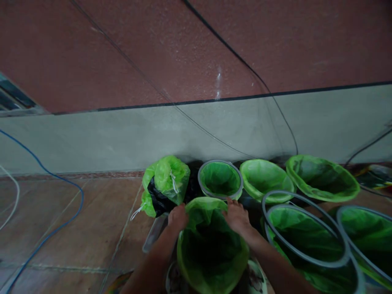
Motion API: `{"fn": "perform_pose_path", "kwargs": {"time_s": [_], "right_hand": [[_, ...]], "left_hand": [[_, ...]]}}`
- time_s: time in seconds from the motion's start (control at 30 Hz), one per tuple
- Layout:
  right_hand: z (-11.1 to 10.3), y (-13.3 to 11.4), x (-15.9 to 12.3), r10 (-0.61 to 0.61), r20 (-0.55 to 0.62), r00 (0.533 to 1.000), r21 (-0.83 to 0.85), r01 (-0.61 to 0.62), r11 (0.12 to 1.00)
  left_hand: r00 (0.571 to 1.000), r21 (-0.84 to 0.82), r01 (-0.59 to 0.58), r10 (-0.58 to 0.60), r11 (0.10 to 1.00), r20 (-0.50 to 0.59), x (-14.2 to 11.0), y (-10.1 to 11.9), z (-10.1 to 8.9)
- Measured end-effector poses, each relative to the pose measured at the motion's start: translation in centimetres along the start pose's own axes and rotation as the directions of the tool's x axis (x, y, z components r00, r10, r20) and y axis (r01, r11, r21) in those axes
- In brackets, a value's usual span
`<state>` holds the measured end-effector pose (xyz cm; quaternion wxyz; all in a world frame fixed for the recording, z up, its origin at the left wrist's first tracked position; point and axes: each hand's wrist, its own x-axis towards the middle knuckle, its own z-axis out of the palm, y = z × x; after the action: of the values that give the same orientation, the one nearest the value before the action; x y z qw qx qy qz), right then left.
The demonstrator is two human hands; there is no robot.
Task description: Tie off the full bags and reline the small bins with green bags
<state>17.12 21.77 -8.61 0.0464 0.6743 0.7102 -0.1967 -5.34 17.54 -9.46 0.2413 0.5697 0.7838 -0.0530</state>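
Observation:
A bin lined with a green plastic bag stands right below me. My left hand grips the far left edge of the bag, fingers curled over it. My right hand lies on the far right edge of the same bag, fingers bent down onto the plastic. The bag's mouth is open between both hands and its inside is dark.
Several more green-lined bins stand along a grey wall base. A tied green and black bag sits to the left. A blue cable and a white cable run across the brown tiled floor.

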Motion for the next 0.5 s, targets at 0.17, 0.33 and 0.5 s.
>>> {"fn": "perform_pose_path", "kwargs": {"time_s": [0.17,0.33,0.5], "right_hand": [[1.2,0.5,0.8,0.062,0.06,0.996,0.083,-0.067,0.994],[2.2,1.7,1.5,0.088,0.083,0.993,0.139,-0.099,0.985],[2.5,2.4,2.1,0.023,0.099,0.995,0.12,-0.035,0.992]], "left_hand": [[1.0,-0.03,-0.01,0.009,1.0,-0.012,0.5,1.7,0.7],[0.996,-0.196,-0.005,-0.012,0.981,-0.084,1.8,3.0,0.8],[0.995,-0.179,0.026,-0.043,0.984,-0.093,2.9,3.3,1.0]]}}
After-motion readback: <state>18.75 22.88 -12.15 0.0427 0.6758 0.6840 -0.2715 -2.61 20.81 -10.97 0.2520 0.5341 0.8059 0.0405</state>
